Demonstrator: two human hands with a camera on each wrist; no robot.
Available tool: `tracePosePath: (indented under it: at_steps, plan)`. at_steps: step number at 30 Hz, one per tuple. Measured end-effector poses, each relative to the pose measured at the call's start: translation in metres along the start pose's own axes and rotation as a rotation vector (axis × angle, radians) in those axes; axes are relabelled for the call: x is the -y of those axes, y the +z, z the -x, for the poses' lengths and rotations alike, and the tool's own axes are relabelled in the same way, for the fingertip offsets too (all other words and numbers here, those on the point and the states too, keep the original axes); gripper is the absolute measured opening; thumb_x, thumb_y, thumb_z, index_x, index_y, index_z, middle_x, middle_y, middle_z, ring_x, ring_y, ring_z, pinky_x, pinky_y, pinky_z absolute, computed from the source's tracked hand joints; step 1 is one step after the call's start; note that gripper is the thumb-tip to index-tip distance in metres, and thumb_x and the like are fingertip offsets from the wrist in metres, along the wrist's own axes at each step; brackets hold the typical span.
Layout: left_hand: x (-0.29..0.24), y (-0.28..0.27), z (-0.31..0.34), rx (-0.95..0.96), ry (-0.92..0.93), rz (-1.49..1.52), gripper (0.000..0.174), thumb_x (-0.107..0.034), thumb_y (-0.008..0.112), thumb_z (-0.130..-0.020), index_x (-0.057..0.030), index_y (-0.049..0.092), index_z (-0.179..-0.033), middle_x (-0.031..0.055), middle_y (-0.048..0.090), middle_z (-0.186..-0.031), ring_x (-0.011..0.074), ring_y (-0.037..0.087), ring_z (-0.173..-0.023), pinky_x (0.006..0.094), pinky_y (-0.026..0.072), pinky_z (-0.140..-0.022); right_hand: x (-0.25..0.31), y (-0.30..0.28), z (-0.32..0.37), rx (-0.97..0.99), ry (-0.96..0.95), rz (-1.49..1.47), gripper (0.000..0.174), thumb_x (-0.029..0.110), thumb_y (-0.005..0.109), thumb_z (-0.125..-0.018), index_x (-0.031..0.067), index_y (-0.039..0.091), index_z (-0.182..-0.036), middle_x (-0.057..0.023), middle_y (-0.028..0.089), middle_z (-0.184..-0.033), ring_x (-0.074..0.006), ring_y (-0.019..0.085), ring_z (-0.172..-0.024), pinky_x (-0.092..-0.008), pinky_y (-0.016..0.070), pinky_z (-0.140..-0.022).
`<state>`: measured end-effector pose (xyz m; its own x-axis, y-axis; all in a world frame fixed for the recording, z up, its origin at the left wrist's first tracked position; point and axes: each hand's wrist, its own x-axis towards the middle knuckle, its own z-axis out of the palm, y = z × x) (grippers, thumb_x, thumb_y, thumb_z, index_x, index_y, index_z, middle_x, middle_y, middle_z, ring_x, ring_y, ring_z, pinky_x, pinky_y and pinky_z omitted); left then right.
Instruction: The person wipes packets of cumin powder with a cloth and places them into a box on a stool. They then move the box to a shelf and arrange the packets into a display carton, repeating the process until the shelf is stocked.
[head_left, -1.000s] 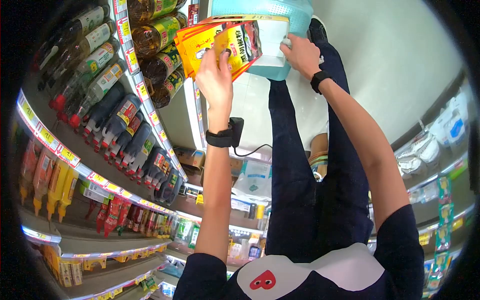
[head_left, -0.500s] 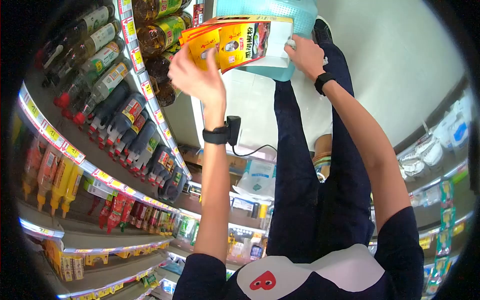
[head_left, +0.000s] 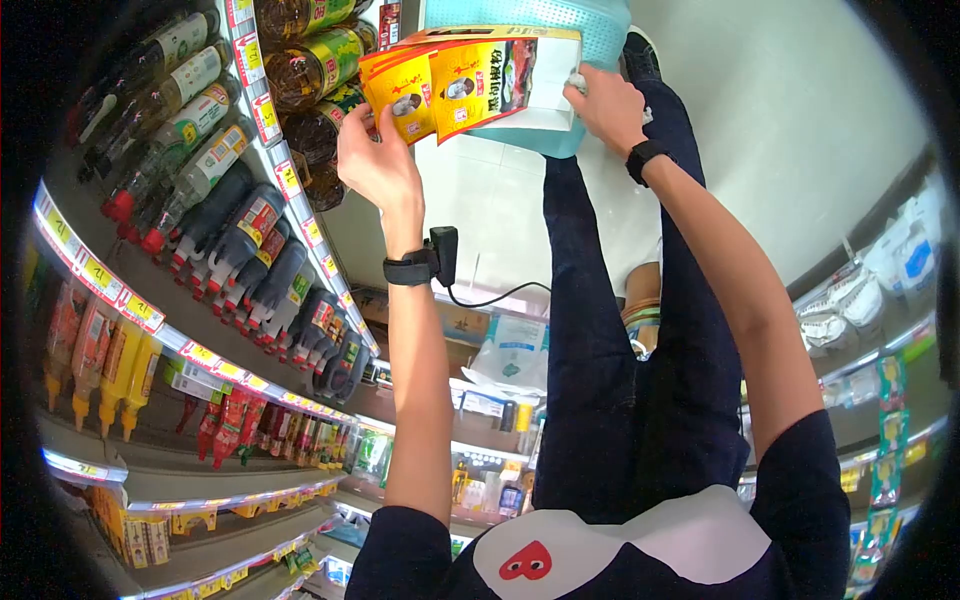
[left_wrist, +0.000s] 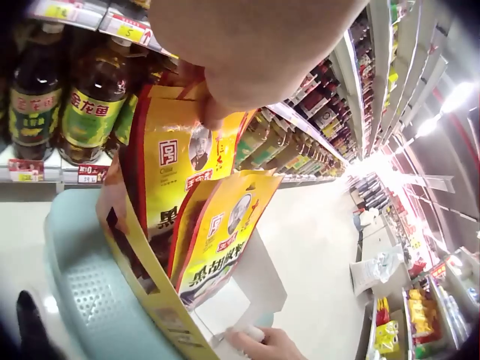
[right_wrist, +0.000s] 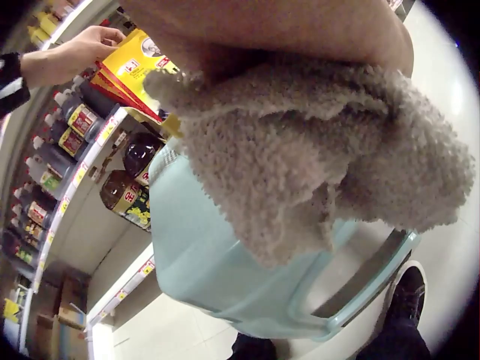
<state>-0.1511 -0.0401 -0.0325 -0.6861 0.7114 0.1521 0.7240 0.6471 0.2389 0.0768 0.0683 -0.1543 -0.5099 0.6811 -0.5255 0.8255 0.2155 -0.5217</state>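
Yellow-and-red packets (head_left: 486,88) stand in an open box (head_left: 556,84) on top of a light-blue plastic stool (head_left: 600,30). At the box's left end, my left hand (head_left: 380,165) pinches the edge of a packet between thumb and fingers; in the left wrist view that packet (left_wrist: 169,150) stands apart from another group (left_wrist: 225,232). My right hand (head_left: 610,108) grips the box's right end together with a cloth. The right wrist view shows this fluffy grey cloth (right_wrist: 285,150) hanging over much of the stool (right_wrist: 195,240).
Shelves of large oil bottles (head_left: 300,75) and dark sauce bottles (head_left: 250,230) stand on the left. White bags (head_left: 850,300) lie on the right. A shoe (head_left: 643,58) is beside the stool, and pale tiled floor (head_left: 780,130) extends to its right.
My left hand has moved left from the middle of the packets to their left edge. The packets have spread into two groups. My right hand has stayed at the box's end.
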Motion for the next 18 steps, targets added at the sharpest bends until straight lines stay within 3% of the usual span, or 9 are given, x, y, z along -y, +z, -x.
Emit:
tracePosePath:
  at_steps: [10,12,14,16,17,18]
  plan:
    - [-0.001,-0.010,0.001,-0.019,0.082,-0.118,0.011,-0.011,0.066,-0.087,-0.0022,0.069,-0.092,0.0180,0.069,-0.076,0.0305,0.069,-0.066,0.0375,0.0526,-0.060,-0.001,0.001,0.000,-0.015,-0.016,0.001,0.035,0.035,0.059,-0.082,0.0080,0.067,-0.102,-0.0183,0.069,-0.084,-0.0360,0.066,-0.077,-0.0475,0.0526,-0.067]
    - [-0.004,-0.017,0.003,-0.015,-0.036,-0.146,0.009,-0.012,0.065,-0.086,-0.0037,0.067,-0.091,0.0156,0.069,-0.079,0.0328,0.067,-0.069,0.0404,0.0521,-0.063,-0.001,0.001,0.000,-0.019,-0.013,0.003,0.034,0.035,0.059,-0.082,0.0081,0.067,-0.101,-0.0182,0.069,-0.084,-0.0360,0.066,-0.077,-0.0475,0.0526,-0.067]
    - [-0.005,-0.022,0.001,0.027,-0.075,-0.146,0.012,-0.015,0.067,-0.085,-0.0054,0.065,-0.093,0.0143,0.068,-0.082,0.0325,0.066,-0.073,0.0416,0.0513,-0.065,0.000,0.001,0.002,-0.021,-0.006,0.005,0.034,0.035,0.059,-0.082,0.0082,0.067,-0.101,-0.0181,0.069,-0.084,-0.0361,0.066,-0.078,-0.0475,0.0525,-0.067]
    - [-0.008,-0.021,-0.003,0.082,0.042,-0.127,0.023,-0.021,0.071,-0.083,-0.0076,0.062,-0.099,0.0129,0.065,-0.088,0.0314,0.064,-0.082,0.0423,0.0499,-0.069,0.000,0.003,0.000,0.001,0.012,-0.004,0.033,0.035,0.059,-0.082,0.0078,0.067,-0.099,-0.0185,0.068,-0.084,-0.0361,0.066,-0.077,-0.0475,0.0524,-0.068]
    - [-0.006,-0.019,-0.006,0.131,0.070,-0.089,0.035,-0.027,0.074,-0.081,-0.0092,0.061,-0.109,0.0112,0.062,-0.098,0.0296,0.060,-0.092,0.0417,0.0471,-0.079,0.000,0.003,-0.001,-0.001,0.006,-0.002,0.033,0.035,0.059,-0.082,0.0078,0.067,-0.099,-0.0185,0.068,-0.084,-0.0361,0.066,-0.077,-0.0475,0.0524,-0.068]
    - [-0.008,-0.017,-0.008,0.126,0.066,-0.089,0.035,-0.027,0.074,-0.081,-0.0092,0.061,-0.109,0.0112,0.062,-0.098,0.0296,0.060,-0.092,0.0417,0.0471,-0.079,0.000,0.004,0.000,-0.010,0.003,-0.002,0.033,0.035,0.059,-0.082,0.0077,0.067,-0.099,-0.0186,0.068,-0.084,-0.0362,0.066,-0.077,-0.0475,0.0523,-0.068]
